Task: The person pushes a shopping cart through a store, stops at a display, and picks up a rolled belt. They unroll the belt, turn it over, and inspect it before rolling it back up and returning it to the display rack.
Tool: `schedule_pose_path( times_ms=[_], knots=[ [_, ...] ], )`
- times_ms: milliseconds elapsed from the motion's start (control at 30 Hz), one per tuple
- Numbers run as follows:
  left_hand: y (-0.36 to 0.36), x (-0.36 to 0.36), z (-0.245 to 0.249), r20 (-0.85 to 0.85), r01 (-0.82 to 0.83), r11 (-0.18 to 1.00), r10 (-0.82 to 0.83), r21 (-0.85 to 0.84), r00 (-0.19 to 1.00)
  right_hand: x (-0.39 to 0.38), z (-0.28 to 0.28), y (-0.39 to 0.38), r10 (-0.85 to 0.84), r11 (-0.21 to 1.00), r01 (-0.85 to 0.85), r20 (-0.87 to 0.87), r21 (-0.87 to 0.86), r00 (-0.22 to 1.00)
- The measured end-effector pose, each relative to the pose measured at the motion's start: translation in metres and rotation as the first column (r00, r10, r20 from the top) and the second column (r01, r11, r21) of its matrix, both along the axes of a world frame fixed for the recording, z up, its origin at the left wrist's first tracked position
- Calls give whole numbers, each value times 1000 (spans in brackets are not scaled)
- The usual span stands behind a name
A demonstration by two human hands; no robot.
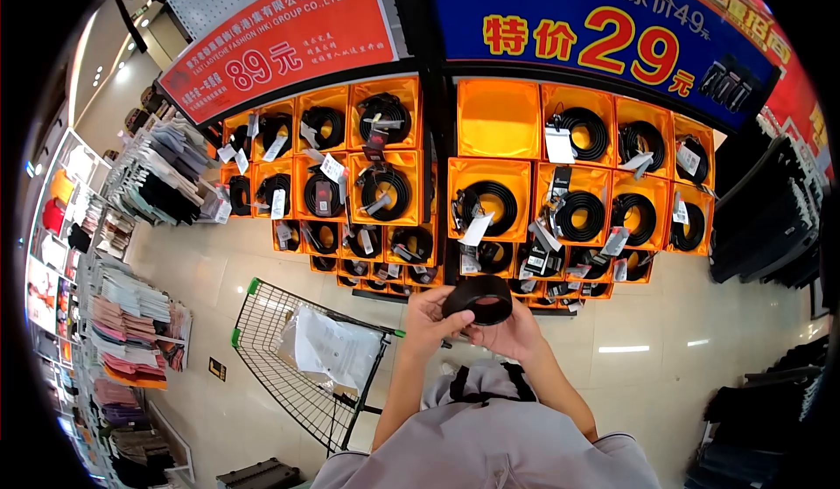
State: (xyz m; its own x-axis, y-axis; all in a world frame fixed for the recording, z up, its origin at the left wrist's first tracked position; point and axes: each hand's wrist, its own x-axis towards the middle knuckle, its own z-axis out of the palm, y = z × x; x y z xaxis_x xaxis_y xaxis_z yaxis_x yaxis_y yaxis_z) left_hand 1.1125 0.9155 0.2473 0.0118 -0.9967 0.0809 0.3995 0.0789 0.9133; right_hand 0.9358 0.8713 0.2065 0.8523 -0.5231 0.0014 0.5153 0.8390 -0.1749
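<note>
A coiled black belt [480,289] is held up in front of my chest, just before the belt display. My left hand [429,321] is closed on the coil's left side, its thumb on the near edge. On the right and underneath, my right hand [514,333] also grips the coil, its fingers partly hidden behind it. Beyond my hands, orange boxes [488,171] hold more rolled black belts, many with white tags. The upper box [498,120] left of the blue sign's centre shows its orange lining.
A wire shopping cart [271,362] holding a clear plastic-wrapped package [337,349] stands to my left. A red price sign [271,47] and a blue price sign [604,30] top the display. Clothing racks [131,314] line the left; dark trousers [774,209] hang at right.
</note>
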Motion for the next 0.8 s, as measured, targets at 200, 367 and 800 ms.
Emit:
schedule_pose_path(
  times_ms=[200,367,800],
  knots=[
    [0,5,-7,-92,6,998,-12,-64,996,9,-16,12,-93,995,95,63,-33,994],
    [0,9,-7,-61,35,995,-41,-89,997,13,-22,13,-29,991,40,90,-124,996],
    [2,3,9,60,-27,996,32,-86,998,17,1,19,-45,999,42,168,21,985]
  ],
)
